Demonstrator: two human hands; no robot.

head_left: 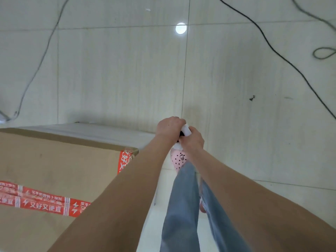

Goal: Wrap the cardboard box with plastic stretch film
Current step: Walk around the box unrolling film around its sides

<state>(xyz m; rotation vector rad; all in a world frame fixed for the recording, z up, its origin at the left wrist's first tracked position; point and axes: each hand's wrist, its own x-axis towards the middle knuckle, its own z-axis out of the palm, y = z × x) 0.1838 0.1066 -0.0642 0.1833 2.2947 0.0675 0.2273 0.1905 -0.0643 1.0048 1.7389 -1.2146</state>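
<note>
Two forearms reach out from you, over your jeans [183, 206] and a pink dotted slipper [179, 160], and meet low ahead of you. Your left hand [170, 127] and your right hand [192, 140] are both curled shut around the stretch film roll [187, 130], one at each end; only a white sliver and a dark core end show between your fingers, so you cannot see how much film remains on it. To the left of your hands and nearer to you stands the cardboard box [54, 164], its bare brown top crossed by red printed tape [41, 200] that also runs down the corner closest to your left wrist. Beyond that top edge, a pale, streaky sheet of film [87, 131] lies stretched along the far side of the box and runs right toward the roll in your hands. Judging from this, the wrap is under way: at least one side has film on it, while the top carries none, and the other sides are hidden from you. What seems left is to carry the roll round the remaining sides, keeping the sheet taut. Farther out, past your hands, the tiled floor [118, 70] is bare but for a grey cable [39, 66] on the left and a black cable [283, 57] on the right.
</note>
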